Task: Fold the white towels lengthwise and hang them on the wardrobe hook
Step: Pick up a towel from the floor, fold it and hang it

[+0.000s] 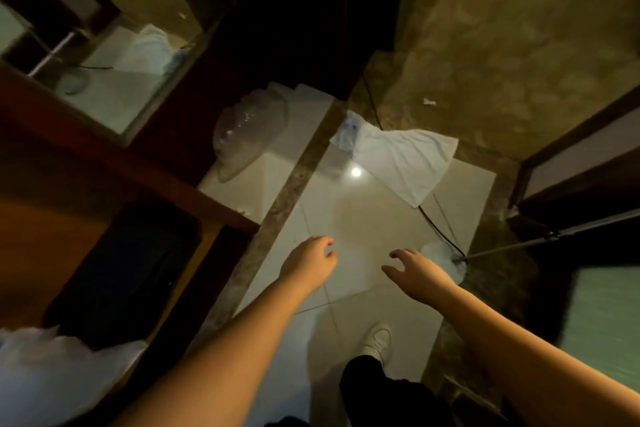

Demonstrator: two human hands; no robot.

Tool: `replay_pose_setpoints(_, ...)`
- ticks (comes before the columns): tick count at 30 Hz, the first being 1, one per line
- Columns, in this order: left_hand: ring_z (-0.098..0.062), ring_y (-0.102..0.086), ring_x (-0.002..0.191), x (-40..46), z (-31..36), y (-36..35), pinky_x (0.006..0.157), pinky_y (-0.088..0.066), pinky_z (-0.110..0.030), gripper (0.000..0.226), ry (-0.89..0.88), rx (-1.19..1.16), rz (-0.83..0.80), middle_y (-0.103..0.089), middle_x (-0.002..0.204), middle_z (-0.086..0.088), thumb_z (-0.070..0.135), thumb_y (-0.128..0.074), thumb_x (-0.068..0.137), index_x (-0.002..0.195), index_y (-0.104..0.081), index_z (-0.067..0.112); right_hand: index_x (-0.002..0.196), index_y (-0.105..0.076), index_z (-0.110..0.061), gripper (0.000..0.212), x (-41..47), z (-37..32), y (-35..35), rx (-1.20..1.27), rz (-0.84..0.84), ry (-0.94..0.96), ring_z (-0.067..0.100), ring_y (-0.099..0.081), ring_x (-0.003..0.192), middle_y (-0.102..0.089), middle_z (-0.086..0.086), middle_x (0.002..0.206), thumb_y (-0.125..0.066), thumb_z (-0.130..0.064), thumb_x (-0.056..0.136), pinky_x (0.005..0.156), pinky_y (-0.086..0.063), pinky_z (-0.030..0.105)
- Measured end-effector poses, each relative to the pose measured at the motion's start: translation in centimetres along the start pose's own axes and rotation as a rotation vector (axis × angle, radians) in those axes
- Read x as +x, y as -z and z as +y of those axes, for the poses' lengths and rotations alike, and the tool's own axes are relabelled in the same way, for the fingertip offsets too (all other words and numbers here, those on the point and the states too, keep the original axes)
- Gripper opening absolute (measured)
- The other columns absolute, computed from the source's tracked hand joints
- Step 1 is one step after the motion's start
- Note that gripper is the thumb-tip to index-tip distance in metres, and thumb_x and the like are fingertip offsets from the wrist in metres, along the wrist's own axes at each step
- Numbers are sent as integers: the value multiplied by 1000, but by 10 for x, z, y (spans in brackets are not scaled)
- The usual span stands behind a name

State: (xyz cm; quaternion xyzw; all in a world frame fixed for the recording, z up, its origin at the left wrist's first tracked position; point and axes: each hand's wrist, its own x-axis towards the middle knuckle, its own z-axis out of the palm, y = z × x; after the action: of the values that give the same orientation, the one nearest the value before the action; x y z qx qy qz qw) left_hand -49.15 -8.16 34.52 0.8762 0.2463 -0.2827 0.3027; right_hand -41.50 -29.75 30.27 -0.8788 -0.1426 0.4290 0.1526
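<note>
A white towel (405, 163) lies crumpled on the floor (363, 218). The left hand (310, 262) and right hand (417, 272) hover empty, fingers loosely spread, likely reaching for it.

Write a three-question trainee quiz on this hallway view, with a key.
1. True or false: the left hand grips the towel.
2. Where does the towel lie? A) on the floor B) on a hook C) in the right hand
3. Fill in: a black ____ runs out from under the towel.

Key: 1 false; 2 A; 3 cable.
</note>
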Motion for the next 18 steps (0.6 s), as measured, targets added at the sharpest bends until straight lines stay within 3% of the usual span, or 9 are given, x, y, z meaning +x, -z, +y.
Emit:
replay_pose_setpoints(8,-29,-50,132,185,53,-29,106,-43,-37,46,-36,205,-185,-45,152,-5,31,-45,103,146,-48,17,148,-45,-16,57,132,100,29,163,-34,-279,28,-50,132,-45,9,152,-52,-47,100,105,-42,37)
replay_pose_setpoints(14,-30,-52,127,338,85,-28,102,-44,-35,47,-106,265,-233,-50,147,-9,30,-45,101,146,-48,16,144,-50,-12,55,223,141,44,334,-43,-435,25,-53,131,-54,8,147,-57,-44,99,101,-40,29)
replay_pose_setpoints(18,-30,-51,129,442,108,-25,102,-42,-35,49,-160,327,-295,-48,149,-10,29,-47,102,148,-46,14,140,-54,-5,52,297,160,68,420,-27,-521,28,-54,129,-56,14,143,-61,-36,99,103,-40,32)
